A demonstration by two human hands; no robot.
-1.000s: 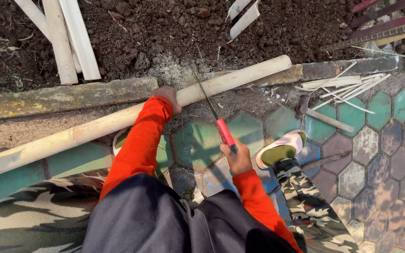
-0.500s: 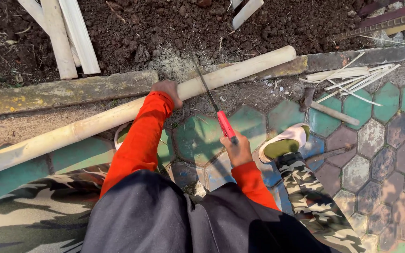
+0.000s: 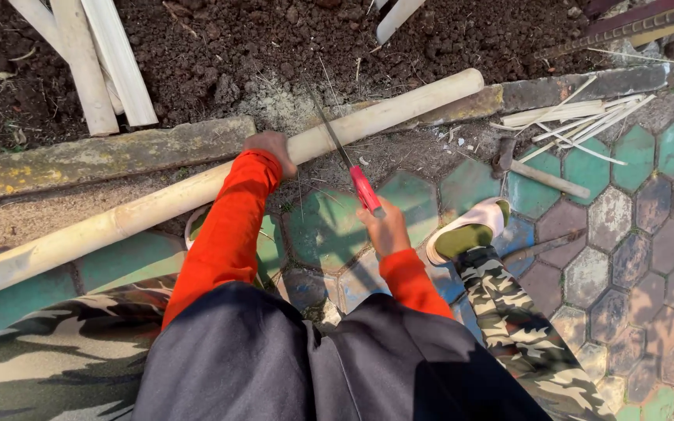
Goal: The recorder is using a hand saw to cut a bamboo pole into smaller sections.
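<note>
Bamboo pole (image 3: 157,209) under left hand (image 3: 271,146); right hand (image 3: 388,228) grips saw (image 3: 345,160).

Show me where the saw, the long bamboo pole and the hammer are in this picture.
saw (image 3: 364,189): head view, on its red handle, just above the right hand (image 3: 384,228).
bamboo pole (image 3: 388,113): head view, on the bare pale stem right of the blade.
hammer (image 3: 546,179): head view, on its wooden handle, lying on the tiles.

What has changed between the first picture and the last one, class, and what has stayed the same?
The right hand drew the red-handled saw back towards the body, then pushed it forward again across the bamboo pole. The left hand kept pressing the pole down; pole and hammer did not move.
</note>
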